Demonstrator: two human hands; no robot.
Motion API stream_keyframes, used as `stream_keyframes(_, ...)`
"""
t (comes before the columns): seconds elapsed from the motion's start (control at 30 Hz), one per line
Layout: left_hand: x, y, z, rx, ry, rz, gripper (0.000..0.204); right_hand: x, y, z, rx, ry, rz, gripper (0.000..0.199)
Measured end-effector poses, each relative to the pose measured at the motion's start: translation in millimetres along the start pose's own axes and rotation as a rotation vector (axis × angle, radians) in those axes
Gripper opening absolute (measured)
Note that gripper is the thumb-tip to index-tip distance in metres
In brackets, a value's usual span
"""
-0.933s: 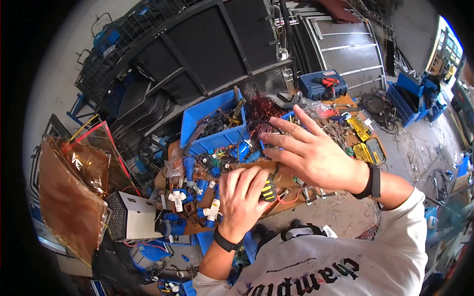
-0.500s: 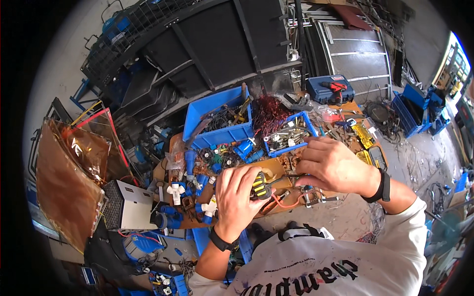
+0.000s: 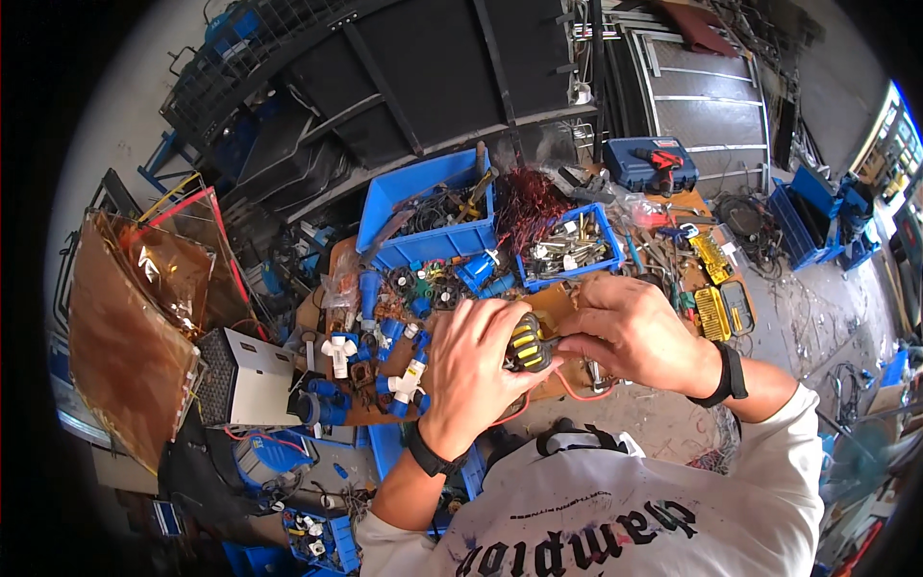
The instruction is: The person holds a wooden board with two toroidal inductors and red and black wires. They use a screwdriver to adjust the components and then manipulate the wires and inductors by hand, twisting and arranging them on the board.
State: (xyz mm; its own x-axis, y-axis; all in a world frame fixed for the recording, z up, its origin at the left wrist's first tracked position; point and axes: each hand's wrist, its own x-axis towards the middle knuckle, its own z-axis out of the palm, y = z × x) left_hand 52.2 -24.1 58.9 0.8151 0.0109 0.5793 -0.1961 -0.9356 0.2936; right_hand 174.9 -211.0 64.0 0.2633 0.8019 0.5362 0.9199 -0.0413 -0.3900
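Note:
My left hand (image 3: 473, 363) is wrapped round a rounded black piece with yellow stripes (image 3: 528, 343), held up over the near edge of the workbench. My fingers hide its left side. Right beside it, my right hand (image 3: 630, 332) has its thumb and fingertips pinched on a thin dark strand (image 3: 552, 340) at the piece's right side. Most of that strand is hidden, and I cannot tell whether it is wire or a thin rod. Below the hands hangs a loop of red wire (image 3: 577, 392); where it ends is not clear.
The wooden bench is cluttered. A large blue bin (image 3: 428, 252) of cables, a smaller blue crate (image 3: 574, 277) of metal parts and tangled dark-red wire (image 3: 529, 204) stand beyond my hands. White pipe fittings (image 3: 338, 354) lie left; a yellow bit case (image 3: 711, 313) and blue toolbox (image 3: 635, 171) are right.
My right hand has moved left, close against the striped piece, so less of the dark strand shows. My left hand has shifted slightly right with the piece, which has turned.

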Motion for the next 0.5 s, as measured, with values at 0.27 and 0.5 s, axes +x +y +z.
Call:
stream_keyframes(0.27, -2, 7, -2, -0.023, -0.022, -0.083, 0.062, -3, -16, 4, -0.120, 0.107, -0.040, 0.016)
stream_keyframes(0.5, -4, 4, 0, 0.008, -0.041, -0.099, 0.061, -4, -18, 11, -0.028, 0.084, 0.043, 0.019)
